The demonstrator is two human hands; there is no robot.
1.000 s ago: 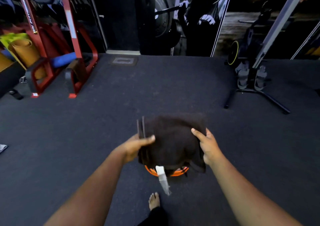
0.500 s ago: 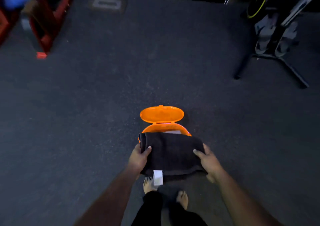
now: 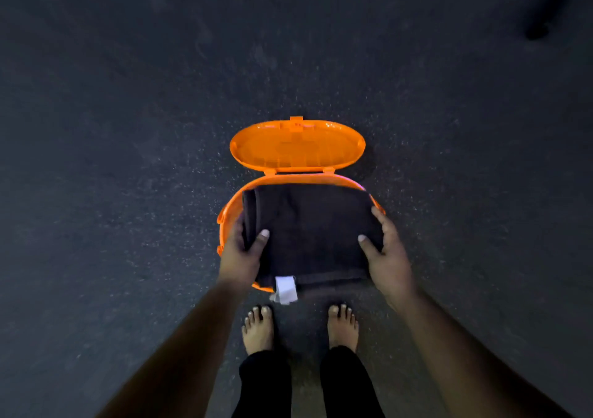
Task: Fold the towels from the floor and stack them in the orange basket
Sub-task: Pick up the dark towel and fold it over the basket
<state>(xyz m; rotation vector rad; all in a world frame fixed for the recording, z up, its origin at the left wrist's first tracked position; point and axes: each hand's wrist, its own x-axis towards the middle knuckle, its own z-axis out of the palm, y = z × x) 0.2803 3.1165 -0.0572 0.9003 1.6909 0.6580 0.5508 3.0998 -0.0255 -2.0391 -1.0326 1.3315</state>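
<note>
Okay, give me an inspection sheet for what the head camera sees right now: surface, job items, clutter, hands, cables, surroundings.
Surface: dark speckled floor.
Job's things: folded dark towel held over the open orange basket; its lid is flipped back; white tag hangs from the towel's near edge.
Clutter: nothing seen.
Hands: left hand and right hand grip the towel's sides, thumbs on top.
Cables: nothing seen.
Surroundings: bare feet near the basket; dark object top right, unclear.
</note>
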